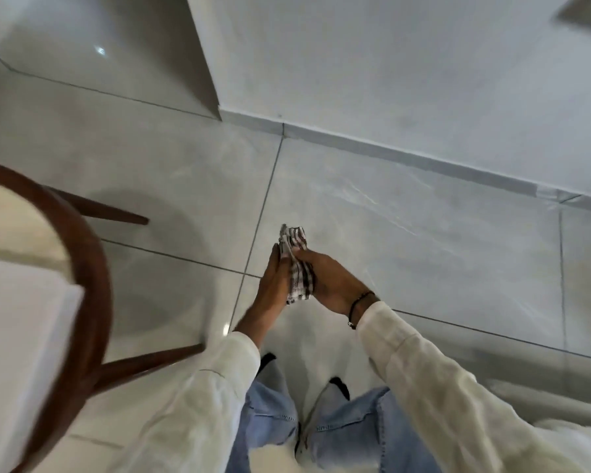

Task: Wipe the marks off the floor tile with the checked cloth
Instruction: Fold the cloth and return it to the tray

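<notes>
Sandwiching checked cloth [296, 264] between both hands' fingers [276, 264].

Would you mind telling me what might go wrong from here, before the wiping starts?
The checked cloth is bunched between the left hand and right hand, well above the floor tile; a wad may wipe poorly. The chair stands close on the left, so crouching might bump it. The glossy tile could be slippery.

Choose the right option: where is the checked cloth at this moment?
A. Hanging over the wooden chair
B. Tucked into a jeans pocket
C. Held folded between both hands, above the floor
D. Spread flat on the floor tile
C: the checked cloth is pressed between the left hand and the right hand, above the floor tile.
</notes>
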